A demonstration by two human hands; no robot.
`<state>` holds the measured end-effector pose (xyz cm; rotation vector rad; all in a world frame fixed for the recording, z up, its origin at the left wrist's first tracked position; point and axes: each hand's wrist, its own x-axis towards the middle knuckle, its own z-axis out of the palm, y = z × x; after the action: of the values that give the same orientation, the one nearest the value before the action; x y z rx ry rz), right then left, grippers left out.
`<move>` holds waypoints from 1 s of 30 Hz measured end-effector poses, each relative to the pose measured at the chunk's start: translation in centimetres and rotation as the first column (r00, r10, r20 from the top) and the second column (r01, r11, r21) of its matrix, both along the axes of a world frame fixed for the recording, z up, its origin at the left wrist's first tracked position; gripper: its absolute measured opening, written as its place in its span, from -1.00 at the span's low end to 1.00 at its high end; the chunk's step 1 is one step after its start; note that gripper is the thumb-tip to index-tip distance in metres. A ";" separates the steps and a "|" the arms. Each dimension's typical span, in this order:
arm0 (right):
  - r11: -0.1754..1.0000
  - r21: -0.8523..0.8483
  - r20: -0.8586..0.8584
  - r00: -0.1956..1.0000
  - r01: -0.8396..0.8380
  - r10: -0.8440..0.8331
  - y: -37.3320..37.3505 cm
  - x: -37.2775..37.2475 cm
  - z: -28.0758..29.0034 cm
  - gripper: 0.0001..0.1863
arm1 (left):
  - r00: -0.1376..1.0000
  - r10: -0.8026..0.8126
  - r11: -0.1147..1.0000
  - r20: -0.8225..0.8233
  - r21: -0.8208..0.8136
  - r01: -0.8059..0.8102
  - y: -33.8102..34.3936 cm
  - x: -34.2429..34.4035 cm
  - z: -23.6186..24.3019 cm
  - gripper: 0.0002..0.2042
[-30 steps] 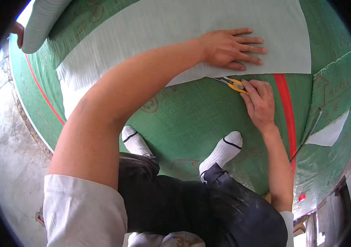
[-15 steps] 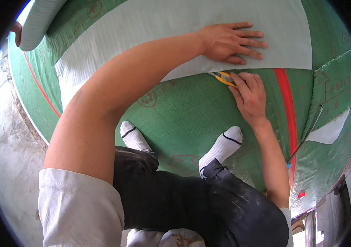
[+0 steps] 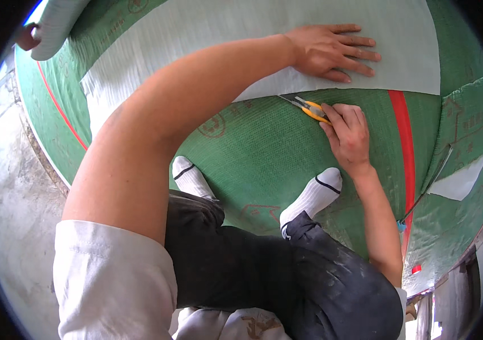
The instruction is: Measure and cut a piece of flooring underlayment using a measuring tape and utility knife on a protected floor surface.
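My left hand (image 3: 333, 54) lies flat with its fingers spread on a white sheet (image 3: 406, 51), near the sheet's lower edge. Just below that edge my right hand (image 3: 349, 133) is closed around a yellow and grey utility knife (image 3: 313, 110). The knife's thin blade is out and points left, its tip at or very close to the sheet's edge; I cannot tell whether it touches. Under the white sheet spreads a green woven covering (image 3: 270, 147) with faint red print. Part of the knife's handle is hidden inside my right hand.
My white-socked feet (image 3: 311, 195) stand on the green covering. A red stripe (image 3: 403, 136) runs down it at the right. Farther right lie a white scrap (image 3: 461, 180) and a thin dark rod (image 3: 437, 173). A pale roll (image 3: 60, 25) is at the far left, with something brown at its end.
The knife has come slightly away from the sheet's edge, and more of its blade shows. My left hand stays spread on the sheet. The whole view has shifted slightly.
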<state>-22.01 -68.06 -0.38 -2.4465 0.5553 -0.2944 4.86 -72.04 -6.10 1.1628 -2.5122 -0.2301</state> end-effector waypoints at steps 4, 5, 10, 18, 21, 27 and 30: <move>1.000 0.001 0.034 0.999 -0.016 0.016 1.5 2.7 -0.1 -0.52 | 0.999 -0.005 1.000 0.033 -0.015 0.005 0.4 0.7 0.0 -0.45; 1.000 0.001 0.036 0.999 -0.030 0.030 1.8 3.2 -0.2 -0.51 | 1.000 -0.006 1.000 0.018 -0.018 0.006 0.3 0.7 0.0 -0.45; 0.999 0.008 0.014 0.999 -0.031 0.031 2.1 1.5 -0.6 -0.45 | 0.999 0.004 1.000 0.045 -0.006 -0.004 0.4 0.2 0.3 -0.46; 0.996 0.060 0.035 0.998 -0.061 0.059 3.7 2.6 -0.6 -0.37 | 0.999 0.005 0.999 0.046 -0.043 -0.003 0.2 0.4 -0.4 -0.46; 0.995 0.086 0.002 0.999 -0.052 0.052 4.3 1.8 -0.3 -0.34 | 0.999 0.010 0.999 0.043 -0.035 -0.009 0.2 0.5 0.0 -0.46; 0.997 0.050 0.062 0.997 -0.053 0.050 5.3 5.0 -0.4 -0.32 | 0.997 0.007 0.998 0.080 -0.059 -0.003 -0.1 0.2 -0.4 -0.47; 0.999 0.022 0.034 0.999 -0.037 0.036 5.3 5.2 -0.3 -0.33 | 0.999 0.017 0.998 0.037 -0.054 -0.015 -0.4 -0.4 -0.6 -0.47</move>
<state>-16.83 -62.76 -0.68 -2.4228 0.4961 -0.3125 4.42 -72.43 -6.73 1.1756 -2.5239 -0.1370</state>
